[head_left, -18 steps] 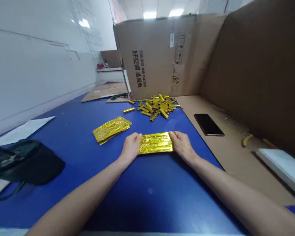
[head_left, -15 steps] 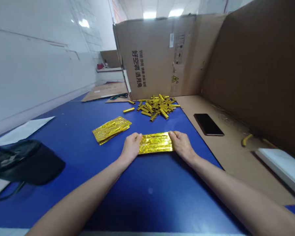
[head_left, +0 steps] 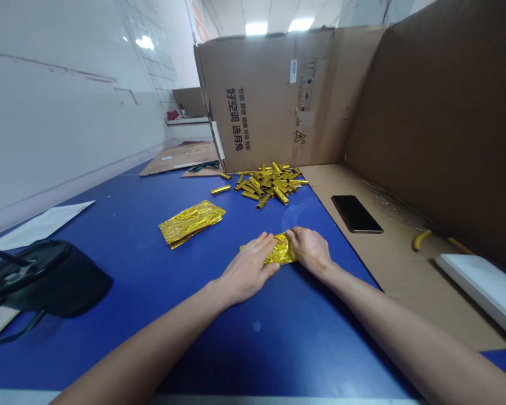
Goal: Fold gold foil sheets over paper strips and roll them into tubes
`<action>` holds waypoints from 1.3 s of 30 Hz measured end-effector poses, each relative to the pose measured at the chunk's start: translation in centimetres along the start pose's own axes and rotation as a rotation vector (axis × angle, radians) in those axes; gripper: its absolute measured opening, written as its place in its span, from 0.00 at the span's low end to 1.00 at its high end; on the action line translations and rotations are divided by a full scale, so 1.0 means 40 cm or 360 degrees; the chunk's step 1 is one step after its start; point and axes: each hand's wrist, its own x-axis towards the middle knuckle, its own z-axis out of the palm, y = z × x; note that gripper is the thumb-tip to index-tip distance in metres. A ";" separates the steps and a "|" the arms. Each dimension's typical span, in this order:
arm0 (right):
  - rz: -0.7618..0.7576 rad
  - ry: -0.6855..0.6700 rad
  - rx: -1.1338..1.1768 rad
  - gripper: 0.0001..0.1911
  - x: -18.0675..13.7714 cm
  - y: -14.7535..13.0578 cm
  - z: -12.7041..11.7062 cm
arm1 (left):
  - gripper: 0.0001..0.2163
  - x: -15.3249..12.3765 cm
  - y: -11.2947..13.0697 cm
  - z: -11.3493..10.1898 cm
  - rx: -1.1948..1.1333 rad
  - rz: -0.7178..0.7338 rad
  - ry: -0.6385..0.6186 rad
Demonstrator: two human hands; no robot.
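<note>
A crinkled gold foil sheet [head_left: 281, 251] lies on the blue tabletop in front of me. My left hand [head_left: 249, 269] rests flat across its left part, fingers stretched out, covering much of it. At the right end, my right hand [head_left: 310, 247] grips the foil's edge between thumb and curled fingers. Left of and beyond my hands is a small stack of similar gold foil sheets [head_left: 191, 222]. Farther back sits a heap of short rolled gold foil tubes [head_left: 270, 184], with a single gold tube [head_left: 220, 190] lying apart to its left.
Cardboard walls [head_left: 270, 107] stand behind and to the right. A black phone [head_left: 356, 214] and a white box [head_left: 484, 287] lie on cardboard at right. On the left are a dark mug-like container [head_left: 63, 281] and a white paper [head_left: 46, 225].
My left hand has let go of the sheet's left edge and moved right, now flat on top of the foil. My right hand keeps its grip at the right end.
</note>
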 end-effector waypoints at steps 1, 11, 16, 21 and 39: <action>-0.0008 -0.0007 -0.0026 0.20 -0.001 -0.001 0.001 | 0.26 0.000 0.005 0.005 0.0022 0.0021 -0.0145; -0.0008 0.0016 -0.0218 0.16 0.010 0.046 -0.018 | 0.34 0.000 0.016 0.002 0.0121 -0.0025 -0.0531; -0.0537 0.0035 0.0053 0.20 -0.031 0.005 -0.024 | 0.35 0.001 0.015 0.011 0.0105 -0.0018 -0.0526; -0.0976 -0.0350 0.0371 0.31 -0.058 -0.021 0.014 | 0.37 0.001 0.008 0.016 0.0091 -0.0084 -0.0450; -0.0198 -0.0052 -0.0295 0.26 0.030 0.085 0.021 | 0.17 -0.013 0.028 -0.075 0.0100 0.0001 -0.0352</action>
